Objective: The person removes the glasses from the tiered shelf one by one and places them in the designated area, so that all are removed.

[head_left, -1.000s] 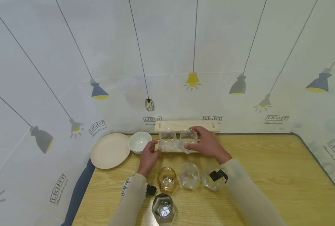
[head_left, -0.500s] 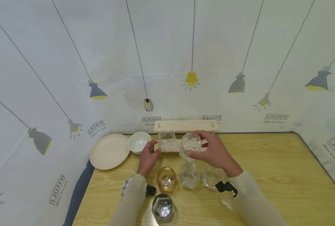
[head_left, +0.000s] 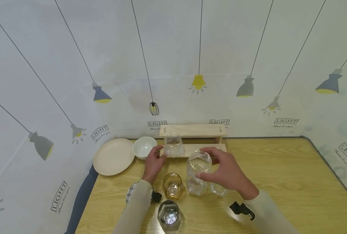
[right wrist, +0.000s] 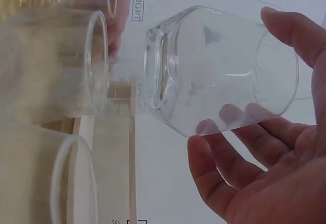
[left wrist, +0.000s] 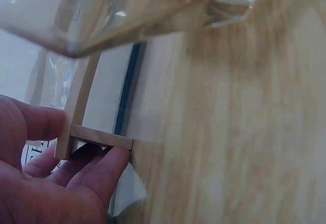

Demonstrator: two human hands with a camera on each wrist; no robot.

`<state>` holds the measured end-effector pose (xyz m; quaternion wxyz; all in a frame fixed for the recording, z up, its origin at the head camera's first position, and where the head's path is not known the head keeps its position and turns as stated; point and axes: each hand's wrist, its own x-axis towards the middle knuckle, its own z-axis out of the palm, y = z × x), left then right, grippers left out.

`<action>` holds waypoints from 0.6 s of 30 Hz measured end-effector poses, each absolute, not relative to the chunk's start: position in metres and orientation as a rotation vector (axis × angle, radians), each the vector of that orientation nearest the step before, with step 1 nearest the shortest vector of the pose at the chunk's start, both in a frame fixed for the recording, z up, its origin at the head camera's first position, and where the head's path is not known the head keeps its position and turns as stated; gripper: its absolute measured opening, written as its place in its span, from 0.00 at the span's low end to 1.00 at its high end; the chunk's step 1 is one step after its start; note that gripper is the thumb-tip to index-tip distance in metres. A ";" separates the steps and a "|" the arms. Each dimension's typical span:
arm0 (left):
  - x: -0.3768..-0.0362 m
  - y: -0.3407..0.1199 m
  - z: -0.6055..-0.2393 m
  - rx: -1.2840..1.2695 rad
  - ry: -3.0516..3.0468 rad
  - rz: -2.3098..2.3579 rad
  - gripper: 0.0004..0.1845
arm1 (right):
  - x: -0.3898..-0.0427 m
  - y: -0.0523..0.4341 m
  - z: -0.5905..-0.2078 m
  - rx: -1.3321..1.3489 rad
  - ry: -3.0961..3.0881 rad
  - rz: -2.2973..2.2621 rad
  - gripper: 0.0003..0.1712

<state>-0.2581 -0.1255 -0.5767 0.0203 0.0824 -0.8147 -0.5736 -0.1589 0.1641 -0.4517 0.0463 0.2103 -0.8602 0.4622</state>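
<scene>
Nearest you, at six o'clock, a faceted glass [head_left: 169,215] is standing by the table [head_left: 278,182] edge. Just beyond it an amber glass [head_left: 173,185], a clear tumbler [head_left: 195,186] and another clear one [head_left: 218,189] are sitting in a row.

Your right hand [head_left: 226,172] is holding a clear glass [head_left: 199,163] in the air above that row, mouth up in the head view. Thumb and fingers [right wrist: 224,183] are curling round its wall near the rim, which seems meant to keep it from slipping.

At eleven o'clock your left hand [head_left: 154,162] is bracing the left end of the wooden rack [head_left: 211,130]. Its fingers [left wrist: 102,170] are lying fairly straight against the frame, probably to stop it shifting. One glass [head_left: 173,144] is sitting on the rack's lower shelf.

Farther left, at ten o'clock, a white bowl [head_left: 144,147] and a cream plate [head_left: 113,156] are resting near the wall.
</scene>
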 end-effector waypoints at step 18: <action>-0.256 -0.125 -0.575 0.230 -2.475 -1.849 0.23 | -0.106 0.164 -0.489 0.849 -2.561 1.480 0.41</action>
